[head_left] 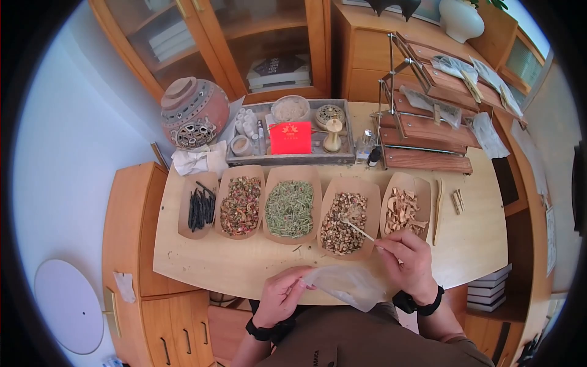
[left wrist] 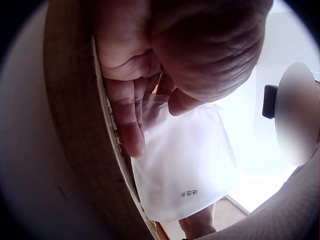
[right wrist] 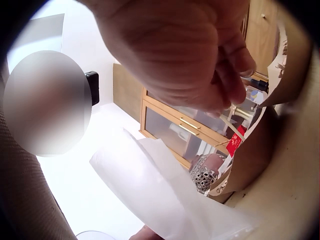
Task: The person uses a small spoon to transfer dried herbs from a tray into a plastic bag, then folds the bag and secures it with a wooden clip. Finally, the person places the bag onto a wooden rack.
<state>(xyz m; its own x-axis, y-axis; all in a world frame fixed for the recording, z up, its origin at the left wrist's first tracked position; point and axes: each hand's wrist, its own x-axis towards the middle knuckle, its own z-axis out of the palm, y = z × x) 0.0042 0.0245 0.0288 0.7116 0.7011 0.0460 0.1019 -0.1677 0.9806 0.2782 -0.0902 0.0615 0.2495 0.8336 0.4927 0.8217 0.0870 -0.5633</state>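
Note:
My left hand (head_left: 282, 296) pinches the edge of a translucent plastic bag (head_left: 351, 284) at the table's front edge. In the left wrist view the bag (left wrist: 185, 160) hangs below the thumb and fingers, with small dark print near its bottom. My right hand (head_left: 408, 266) holds the thin pale handle of a small spoon (head_left: 365, 233) between thumb and fingers. The spoon's far end lies among chopped brown pieces (head_left: 342, 238) in the fourth paper tray (head_left: 365, 249) from the left. In the right wrist view, the bag (right wrist: 145, 185) is below the right hand.
Other paper trays hold dark sticks (head_left: 200, 208), reddish mixed petals (head_left: 240, 205), green cut herb (head_left: 289, 209) and pale shavings (head_left: 403, 208). A wooden tray (head_left: 287, 160) with a red card (head_left: 291, 138) stands behind. Right are a tiered wooden rack (head_left: 422, 134) and a wooden stick (head_left: 438, 213).

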